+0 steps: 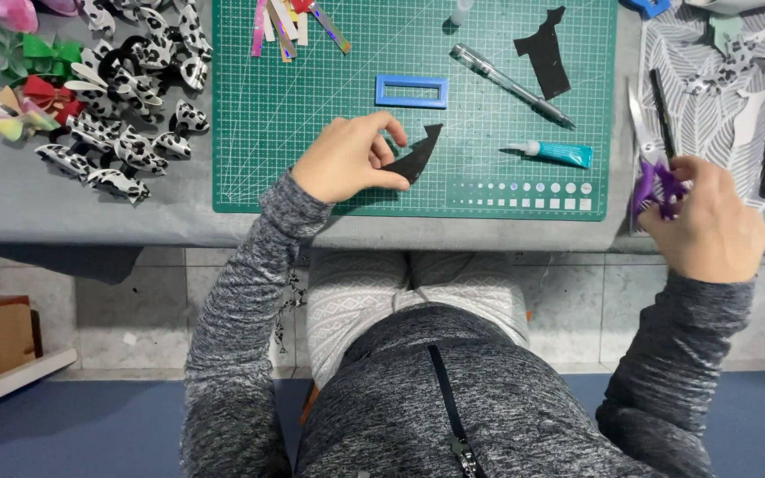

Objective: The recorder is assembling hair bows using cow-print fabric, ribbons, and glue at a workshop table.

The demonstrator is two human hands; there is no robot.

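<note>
While pinched flat by left hand (347,159) near lower middle of green cutting mat (258,133), black cutout (418,159) looks thin, light, floppy; best gripped at broad edge. Right hand (710,221), off mat's right edge, closed around purple scissors (652,173).

Likely a home craft corner: green cutting mat (329,115) on a grey table (64,204), heap of spotted fabric bows (130,97), glue tube (560,153), coloured strips (289,26); tiled wall and blue floor (73,425) below.

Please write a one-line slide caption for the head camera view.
Left hand pinches a black cutout on the green cutting mat; right hand grips purple-handled scissors.
</note>
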